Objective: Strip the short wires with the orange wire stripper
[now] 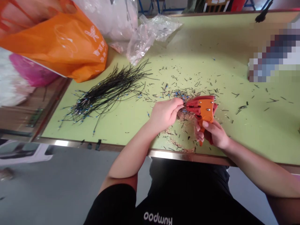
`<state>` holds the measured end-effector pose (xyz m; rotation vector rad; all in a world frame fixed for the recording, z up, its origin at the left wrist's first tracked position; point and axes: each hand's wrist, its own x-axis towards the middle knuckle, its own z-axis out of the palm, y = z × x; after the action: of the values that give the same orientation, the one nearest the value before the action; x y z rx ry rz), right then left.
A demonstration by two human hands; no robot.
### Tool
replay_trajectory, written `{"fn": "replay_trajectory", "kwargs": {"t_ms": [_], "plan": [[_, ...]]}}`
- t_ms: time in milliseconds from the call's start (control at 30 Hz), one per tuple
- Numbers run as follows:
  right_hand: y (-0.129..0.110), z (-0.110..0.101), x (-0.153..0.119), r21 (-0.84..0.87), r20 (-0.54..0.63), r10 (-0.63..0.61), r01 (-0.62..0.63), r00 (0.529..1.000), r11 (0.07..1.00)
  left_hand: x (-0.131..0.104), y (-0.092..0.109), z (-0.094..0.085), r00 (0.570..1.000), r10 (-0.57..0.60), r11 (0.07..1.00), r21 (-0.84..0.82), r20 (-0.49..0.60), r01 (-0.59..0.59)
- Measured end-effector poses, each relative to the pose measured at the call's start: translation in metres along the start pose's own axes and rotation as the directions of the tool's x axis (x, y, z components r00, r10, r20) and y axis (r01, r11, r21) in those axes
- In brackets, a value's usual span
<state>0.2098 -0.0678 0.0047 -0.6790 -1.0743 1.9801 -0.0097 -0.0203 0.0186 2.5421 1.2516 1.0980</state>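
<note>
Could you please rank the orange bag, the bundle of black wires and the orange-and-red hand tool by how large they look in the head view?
1. Orange bag
2. Bundle of black wires
3. Orange-and-red hand tool, partly covered by the right hand

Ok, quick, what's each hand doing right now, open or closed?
Left hand: closed in a pinch; whether it holds anything cannot be told.
Right hand: closed, holding the orange-and-red hand tool by its handle.
</note>
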Motion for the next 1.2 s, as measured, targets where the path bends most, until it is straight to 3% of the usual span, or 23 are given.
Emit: {"fn": "replay_trajectory", "kwargs": {"t_ms": [100,167,267,300,367,433,533,667,900,1100,1200], "plan": [[-0.010,0.000,-0.006,0.011,-0.005,-0.060,0.060,0.998,0.998,0.001,-0.009,-0.002,0.996,-0.024,0.999,-0.050,-0.087,0.019],[-0.026,-0.004,-0.009,0.029,-0.125,-0.199,0.204,0.972,0.979,0.004,-0.029,-0.009,0.957,-0.145,0.989,-0.077,-0.249,0.130],[-0.052,-0.016,-0.009,0.005,-0.442,-0.389,0.435,0.809,0.900,0.009,-0.066,-0.018,0.746,-0.338,0.937,-0.135,-0.574,0.321],[-0.057,-0.020,-0.007,-0.027,-0.520,-0.401,0.455,0.754,0.890,0.009,-0.075,-0.019,0.734,-0.353,0.932,-0.145,-0.580,0.333],[-0.055,-0.026,-0.001,-0.070,-0.535,-0.430,0.469,0.727,0.880,0.009,-0.078,-0.015,0.775,-0.355,0.934,-0.153,-0.523,0.324],[-0.041,-0.028,0.004,-0.086,-0.446,-0.414,0.422,0.794,0.902,0.007,-0.065,-0.007,0.851,-0.373,0.928,-0.133,-0.370,0.349],[-0.015,-0.023,0.006,-0.095,-0.273,-0.340,0.326,0.900,0.941,0.002,-0.032,0.004,0.919,-0.343,0.939,-0.053,-0.195,0.340],[0.003,-0.012,0.003,-0.089,-0.169,-0.221,0.208,0.961,0.974,-0.001,0.004,0.012,0.970,-0.218,0.976,0.003,-0.105,0.219],[0.012,-0.007,0.007,-0.128,-0.283,-0.080,0.045,0.956,0.991,-0.005,0.033,0.017,0.997,-0.044,0.999,-0.011,-0.061,0.044],[0.023,-0.017,0.005,-0.222,-0.291,-0.128,0.063,0.948,0.973,-0.005,0.036,0.015,0.993,0.033,0.999,-0.014,-0.114,-0.035],[0.023,-0.020,0.001,-0.300,-0.222,-0.192,0.120,0.956,0.946,-0.005,0.035,0.014,0.988,0.020,1.000,0.009,-0.154,-0.019]]}}
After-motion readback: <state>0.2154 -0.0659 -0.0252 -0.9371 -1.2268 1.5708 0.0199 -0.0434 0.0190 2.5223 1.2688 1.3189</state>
